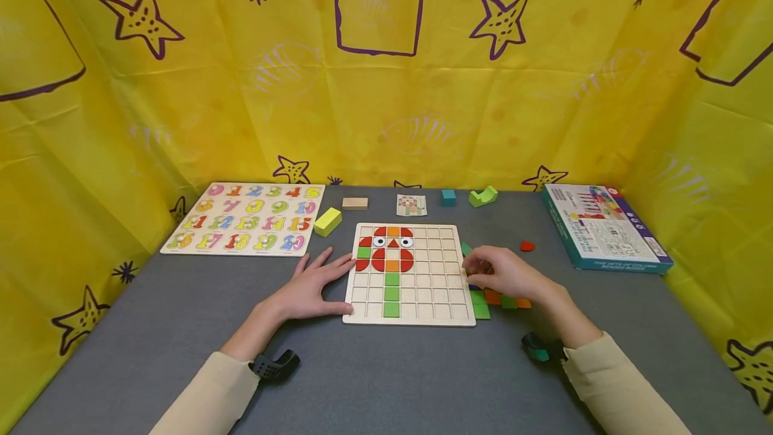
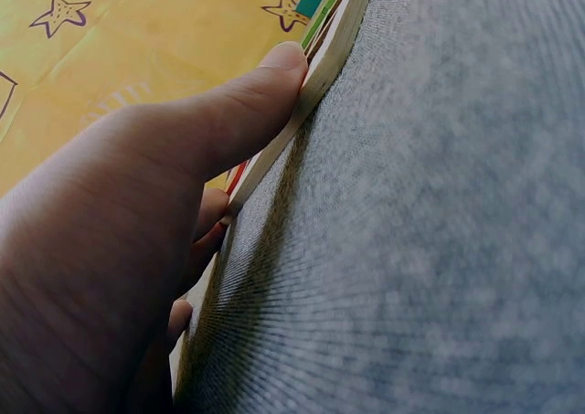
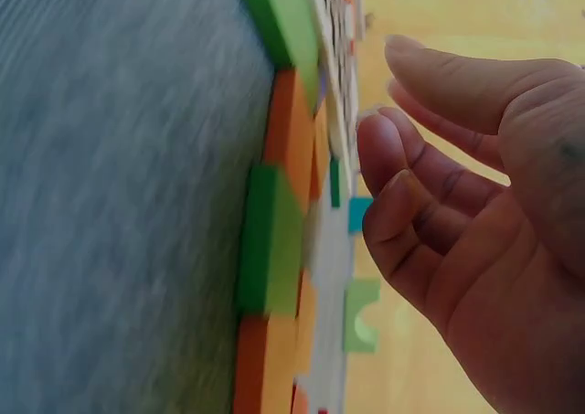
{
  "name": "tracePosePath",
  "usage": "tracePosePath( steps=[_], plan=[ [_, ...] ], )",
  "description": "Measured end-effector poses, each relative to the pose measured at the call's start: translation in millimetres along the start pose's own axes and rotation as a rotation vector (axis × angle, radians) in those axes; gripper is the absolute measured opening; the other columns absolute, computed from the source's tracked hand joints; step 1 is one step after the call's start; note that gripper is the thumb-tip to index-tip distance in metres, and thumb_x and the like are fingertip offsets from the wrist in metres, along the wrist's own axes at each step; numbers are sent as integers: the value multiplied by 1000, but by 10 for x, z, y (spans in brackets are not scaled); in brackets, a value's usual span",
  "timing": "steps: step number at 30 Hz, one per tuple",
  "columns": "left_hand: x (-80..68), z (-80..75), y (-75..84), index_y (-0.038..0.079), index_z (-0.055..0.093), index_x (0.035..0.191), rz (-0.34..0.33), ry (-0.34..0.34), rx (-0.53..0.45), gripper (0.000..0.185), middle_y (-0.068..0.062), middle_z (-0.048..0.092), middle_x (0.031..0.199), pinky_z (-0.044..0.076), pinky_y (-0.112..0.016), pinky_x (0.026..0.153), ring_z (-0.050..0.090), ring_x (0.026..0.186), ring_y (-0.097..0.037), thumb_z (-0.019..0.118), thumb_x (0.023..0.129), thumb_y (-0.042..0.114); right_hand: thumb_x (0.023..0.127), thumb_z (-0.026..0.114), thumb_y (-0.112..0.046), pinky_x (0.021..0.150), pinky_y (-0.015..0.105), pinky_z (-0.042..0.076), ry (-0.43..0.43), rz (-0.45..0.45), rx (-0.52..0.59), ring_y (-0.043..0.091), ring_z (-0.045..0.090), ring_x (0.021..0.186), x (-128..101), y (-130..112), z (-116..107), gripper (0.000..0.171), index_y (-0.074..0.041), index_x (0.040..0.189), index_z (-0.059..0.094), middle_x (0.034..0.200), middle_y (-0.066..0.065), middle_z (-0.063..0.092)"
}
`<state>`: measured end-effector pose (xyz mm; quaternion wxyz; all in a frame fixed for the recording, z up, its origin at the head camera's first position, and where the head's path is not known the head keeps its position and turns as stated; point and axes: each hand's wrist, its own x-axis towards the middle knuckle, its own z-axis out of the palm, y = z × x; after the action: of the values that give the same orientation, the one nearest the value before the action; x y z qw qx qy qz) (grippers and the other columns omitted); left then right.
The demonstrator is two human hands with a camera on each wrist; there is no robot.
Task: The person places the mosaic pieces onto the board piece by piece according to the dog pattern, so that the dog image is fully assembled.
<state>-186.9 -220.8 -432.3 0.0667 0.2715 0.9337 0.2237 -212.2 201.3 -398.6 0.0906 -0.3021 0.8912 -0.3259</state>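
Note:
A square wooden grid board (image 1: 417, 320) lies in the middle of the table, with red, orange and green tiles and two eye tiles (image 1: 379, 242) set in its left half. My left hand (image 1: 308, 291) rests at the board's left edge, fingers spread; in the left wrist view its thumb (image 2: 265, 85) presses on the rim. My right hand (image 1: 510, 270) hovers at the right edge, over loose tiles. Its fingers (image 3: 393, 208) are loosely bent and the thumb is apart from them, with nothing between. Beneath lie a green tile (image 1: 481, 307) and orange tiles (image 1: 492, 297).
A number puzzle board (image 1: 241, 250) lies at the back left, beside a yellow block (image 1: 328, 221). Behind the grid board are a wooden block (image 1: 355, 203), picture card (image 1: 411, 205), blue cube (image 1: 449, 198) and green curved block (image 1: 483, 197). A red piece (image 1: 528, 246) and flat box (image 1: 606, 227) are right.

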Motion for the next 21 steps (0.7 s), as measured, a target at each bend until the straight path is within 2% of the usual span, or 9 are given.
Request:
tracePosePath(
  steps=[6,11,21],
  plan=[
    [1,-4,3,21,37,158,1,-4,1,96,1,31,163,-6,-69,111,8,152,-39,68,82,70,93,75,-13,78,33,53,5,15,-4,15,61,85,-70,119,-44,18,-5,108,69,96,-2,66],
    [-1,-3,5,20,38,158,4,-3,1,95,1,31,163,-6,-70,111,8,152,-39,69,82,70,92,75,-11,74,33,51,-10,37,-56,13,57,81,-93,190,-65,15,-6,105,70,90,-5,64],
    [-3,-14,23,20,37,158,2,-2,-3,96,0,30,163,-6,-69,112,8,152,-39,69,82,69,91,76,-10,72,31,49,-50,36,-100,13,54,78,-73,168,-68,15,-5,104,70,87,-5,61]
  ],
)
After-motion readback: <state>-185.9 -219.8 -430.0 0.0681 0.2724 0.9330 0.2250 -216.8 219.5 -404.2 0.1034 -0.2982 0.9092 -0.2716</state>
